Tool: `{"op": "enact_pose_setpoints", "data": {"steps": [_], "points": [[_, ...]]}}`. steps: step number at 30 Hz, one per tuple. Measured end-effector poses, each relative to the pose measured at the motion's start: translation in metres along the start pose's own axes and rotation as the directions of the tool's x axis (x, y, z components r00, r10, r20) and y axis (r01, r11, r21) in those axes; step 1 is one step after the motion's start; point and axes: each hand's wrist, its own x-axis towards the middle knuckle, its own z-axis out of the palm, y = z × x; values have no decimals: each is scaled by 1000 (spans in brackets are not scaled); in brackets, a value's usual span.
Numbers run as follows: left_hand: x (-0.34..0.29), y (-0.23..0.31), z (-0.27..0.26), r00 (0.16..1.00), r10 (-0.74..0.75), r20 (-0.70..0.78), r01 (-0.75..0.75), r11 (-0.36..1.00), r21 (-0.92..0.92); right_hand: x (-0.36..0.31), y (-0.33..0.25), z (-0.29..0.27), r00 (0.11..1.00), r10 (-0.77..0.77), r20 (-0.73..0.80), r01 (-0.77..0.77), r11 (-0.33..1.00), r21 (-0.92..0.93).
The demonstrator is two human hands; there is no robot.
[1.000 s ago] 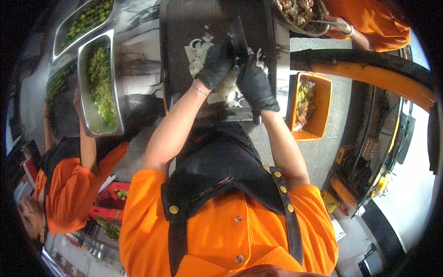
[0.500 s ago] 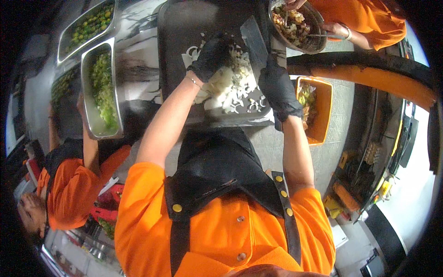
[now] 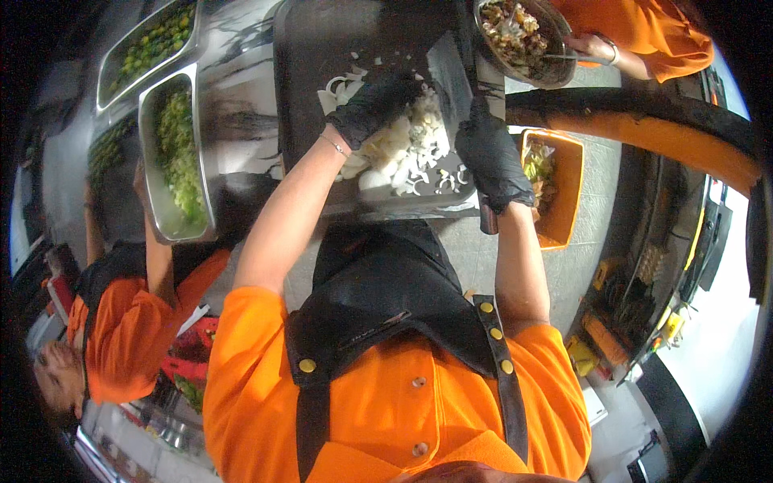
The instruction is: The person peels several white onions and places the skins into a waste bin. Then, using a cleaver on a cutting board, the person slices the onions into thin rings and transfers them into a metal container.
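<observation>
In front of me is a dark tray [image 3: 302,48] with a heap of chopped white onion [image 3: 419,137] on its near half. Onion strips [image 3: 342,87] lie beside my left hand [image 3: 382,105], which is black-gloved and rests against the heap; its fingertips are lost in dark blur. My right hand [image 3: 493,161], in a black glove too, is closed around the handle of a broad-bladed knife [image 3: 451,76]. The blade stands to the right of the onion, pointing away from me, and the handle's end pokes out below my hand.
Metal pans of chopped green vegetable [image 3: 181,153] and small green-yellow pieces [image 3: 153,52] stand at left, near a co-worker in orange [image 3: 129,338]. Another person's hand [image 3: 592,48] is by a bowl of mixed food [image 3: 523,48]. An orange bin [image 3: 568,193] holds scraps.
My left hand has shifted slightly right over the onion. The knife and my right hand have moved a little right. At the bowl, one of the other person's hands has left the view.
</observation>
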Motion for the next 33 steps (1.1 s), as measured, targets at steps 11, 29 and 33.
{"op": "enact_pose_setpoints", "data": {"steps": [11,29,33], "points": [[-14,22,23,925,-19,-380,1,999,-46,-22,-18,39,992,-30,123,61,965,-255],[3,-17,53,857,-193,-478,-58,885,-461,1,-12,85,997,75,15,-71,983,-166],[-29,33,-8,950,-101,-295,32,972,-231,34,-12,40,980,-194,37,198,963,-182]]}}
